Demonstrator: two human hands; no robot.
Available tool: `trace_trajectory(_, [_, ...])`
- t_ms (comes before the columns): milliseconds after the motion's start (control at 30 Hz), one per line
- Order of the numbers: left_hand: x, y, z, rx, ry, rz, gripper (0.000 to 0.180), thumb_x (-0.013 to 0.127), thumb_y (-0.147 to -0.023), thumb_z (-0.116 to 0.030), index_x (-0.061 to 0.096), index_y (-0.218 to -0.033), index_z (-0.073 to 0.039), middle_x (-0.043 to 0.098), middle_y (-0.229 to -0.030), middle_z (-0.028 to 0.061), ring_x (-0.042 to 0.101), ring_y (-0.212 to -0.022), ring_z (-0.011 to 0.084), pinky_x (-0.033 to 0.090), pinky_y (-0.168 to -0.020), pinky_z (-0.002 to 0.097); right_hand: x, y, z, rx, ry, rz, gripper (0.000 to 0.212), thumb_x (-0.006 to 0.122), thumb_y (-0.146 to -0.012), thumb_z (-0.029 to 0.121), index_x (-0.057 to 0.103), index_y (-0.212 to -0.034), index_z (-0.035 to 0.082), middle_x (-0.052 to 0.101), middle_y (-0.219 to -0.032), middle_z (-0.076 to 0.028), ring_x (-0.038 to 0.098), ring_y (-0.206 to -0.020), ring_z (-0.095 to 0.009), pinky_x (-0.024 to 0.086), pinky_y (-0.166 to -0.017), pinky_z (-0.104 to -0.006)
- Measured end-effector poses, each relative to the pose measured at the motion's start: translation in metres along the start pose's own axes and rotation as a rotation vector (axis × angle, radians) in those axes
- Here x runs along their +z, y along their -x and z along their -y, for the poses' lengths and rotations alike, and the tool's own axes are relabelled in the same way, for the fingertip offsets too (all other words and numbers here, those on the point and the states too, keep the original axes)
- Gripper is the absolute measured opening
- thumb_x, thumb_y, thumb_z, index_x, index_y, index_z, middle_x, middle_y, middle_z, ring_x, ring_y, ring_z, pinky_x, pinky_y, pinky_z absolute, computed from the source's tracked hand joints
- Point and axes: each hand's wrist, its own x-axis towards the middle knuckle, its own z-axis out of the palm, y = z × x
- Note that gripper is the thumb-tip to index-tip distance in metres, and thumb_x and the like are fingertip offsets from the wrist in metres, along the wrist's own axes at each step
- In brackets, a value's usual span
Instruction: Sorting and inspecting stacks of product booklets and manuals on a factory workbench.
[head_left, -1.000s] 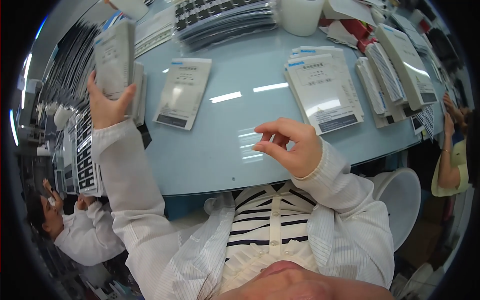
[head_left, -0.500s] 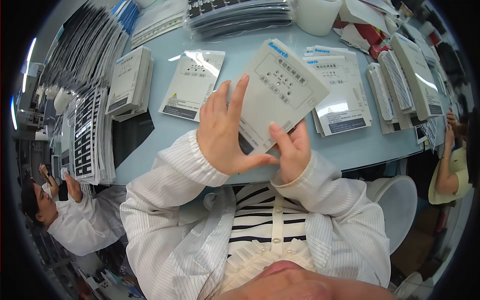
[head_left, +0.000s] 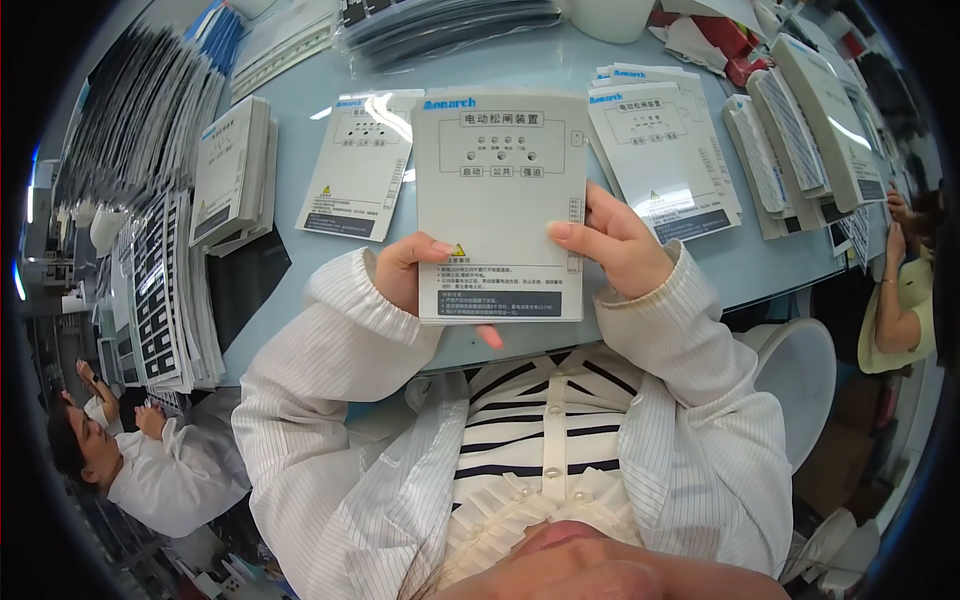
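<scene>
Both of my hands hold a light grey printed panel [head_left: 500, 205] upright and squarely facing me over the table's front edge. It carries a blue logo, a few rows of small round holes, a yellow warning triangle and a dark band at the bottom. My left hand [head_left: 405, 270] grips its lower left edge, thumb on the front and fingers behind. Around the right edge closes my right hand [head_left: 627, 245], with its thumb on the face. Just left of it lies a similar panel [head_left: 362, 175] on the table; to the right is an overlapping pile of such panels [head_left: 660, 175].
Thicker stacks of panels stand at left [head_left: 228, 175] and right [head_left: 825, 140]. Black-and-white printed sheets [head_left: 165, 290] pile up at the far left. A plastic-wrapped bundle [head_left: 455, 30] and a white roll [head_left: 612, 18] are at the back. Other people sit on both sides.
The panel has turned from a tilt to upright and come lower, nearer to me. My left hand has gone from spread fingers beside it to gripping its left edge.
</scene>
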Motion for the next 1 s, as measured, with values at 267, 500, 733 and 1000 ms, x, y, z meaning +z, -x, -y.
trace_trajectory(267, [0.006, -0.001, 0.004, 0.098, -0.023, -0.083, 0.070, 0.051, -0.066, -0.005, 0.028, -0.132, 0.001, 0.040, -0.129, 0.0248, 0.041, -0.116, 0.0460, 0.039, -0.088, 0.0658, 0.008, 0.023, 0.005, -0.399, 0.855, -0.391, 0.029, 0.061, -0.082, 0.007, 0.054, -0.107, -0.006, 0.057, -0.090, -0.009, 0.055, -0.071, -0.011, 0.046, -0.063, -0.0212])
trace_trajectory(500, [-0.003, -0.004, 0.005, 0.148, 0.069, 0.053, 0.075, 0.063, -0.062, -0.010, 0.034, -0.132, -0.007, 0.041, -0.129, 0.0218, 0.042, -0.113, 0.0480, 0.042, -0.078, 0.0667, 0.009, 0.053, 0.004, 0.019, 0.460, -0.364, 0.019, 0.063, -0.078, -0.002, 0.057, -0.095, -0.003, 0.059, -0.077, -0.005, 0.053, -0.057, -0.006, 0.042, -0.049, -0.0161])
trace_trajectory(733, [-0.003, -0.004, 0.003, 0.125, -0.018, -0.071, 0.078, 0.066, -0.059, -0.011, 0.036, -0.131, -0.008, 0.042, -0.127, 0.0225, 0.045, -0.109, 0.0495, 0.043, -0.075, 0.0673, 0.003, 0.061, 0.002, 0.047, 0.422, -0.363, 0.013, 0.063, -0.078, -0.002, 0.058, -0.089, -0.003, 0.059, -0.075, -0.005, 0.051, -0.051, -0.005, 0.041, -0.045, -0.0159])
trace_trajectory(1000, [0.006, -0.002, 0.005, 0.154, -0.088, -0.121, 0.072, 0.059, -0.064, -0.012, 0.033, -0.131, -0.002, 0.043, -0.125, 0.0243, 0.046, -0.109, 0.0476, 0.046, -0.080, 0.0615, 0.004, 0.061, -0.001, -0.003, 0.304, -0.341, 0.008, 0.062, -0.079, -0.002, 0.058, -0.085, -0.002, 0.058, -0.071, -0.004, 0.049, -0.050, -0.005, 0.039, -0.044, -0.0161])
